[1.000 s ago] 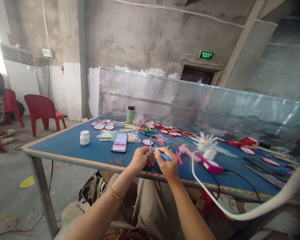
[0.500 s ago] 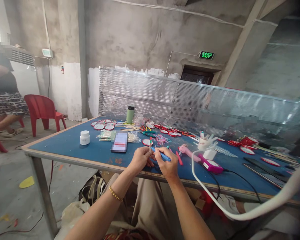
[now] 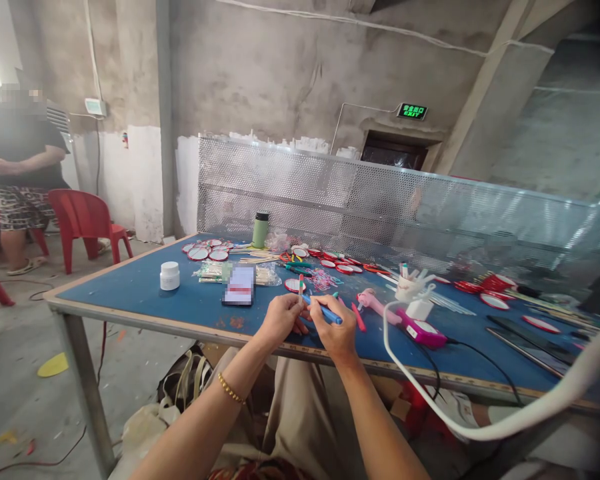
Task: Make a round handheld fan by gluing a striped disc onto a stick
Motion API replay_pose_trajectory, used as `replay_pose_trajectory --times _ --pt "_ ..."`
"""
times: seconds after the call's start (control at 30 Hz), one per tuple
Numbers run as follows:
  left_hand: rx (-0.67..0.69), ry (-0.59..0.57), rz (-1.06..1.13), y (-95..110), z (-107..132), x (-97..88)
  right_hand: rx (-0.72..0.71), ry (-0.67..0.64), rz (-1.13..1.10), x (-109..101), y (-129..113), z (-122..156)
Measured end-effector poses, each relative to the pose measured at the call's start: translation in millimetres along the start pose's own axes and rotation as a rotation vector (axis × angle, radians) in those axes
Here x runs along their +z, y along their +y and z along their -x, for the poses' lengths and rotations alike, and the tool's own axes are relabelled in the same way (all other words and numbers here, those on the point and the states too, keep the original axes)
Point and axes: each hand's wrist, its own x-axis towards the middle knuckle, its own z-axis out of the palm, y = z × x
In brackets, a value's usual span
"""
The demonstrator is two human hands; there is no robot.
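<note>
At the far left of the frame, here's the change: a co-worker (image 3: 23,150) has come further into view beside a red plastic chair (image 3: 87,217), forearms drawn together in front. It makes no visible difference to the handwork, because the action at the centre is holding just as it was a second ago!

Moving right, onto the blue surface (image 3: 115,287): a white jar (image 3: 170,276) near the left end, red-rimmed discs (image 3: 199,253) bunched behind it, then a phone (image 3: 240,285) lying in front of bagged sticks (image 3: 211,271), with a green bottle (image 3: 261,230) upright at the back.

And now the middle of the frame! The left hand (image 3: 283,317) has its grip closed on a flat stick (image 3: 301,287), the end banded red and green poking up above the fingers. Just to its right, the right hand (image 3: 336,327) has its grip clamped around a blue marker (image 3: 331,313), slanting up and left, its tip right at the stick; whether they touch is too small to call.

On we go: a red marker (image 3: 359,317) just beside that hand, a pink glue gun (image 3: 379,305), then a purple device (image 3: 424,331), and more red-rimmed discs towards the right edge.
</note>
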Motion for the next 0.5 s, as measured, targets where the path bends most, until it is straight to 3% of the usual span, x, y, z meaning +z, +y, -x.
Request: replay_pose_trajectory --times 0.5 --pt "-0.002 -0.008 0.002 -0.6 -0.3 0.1 -0.010 0.011 0.002 0.1 0.4 -0.8"
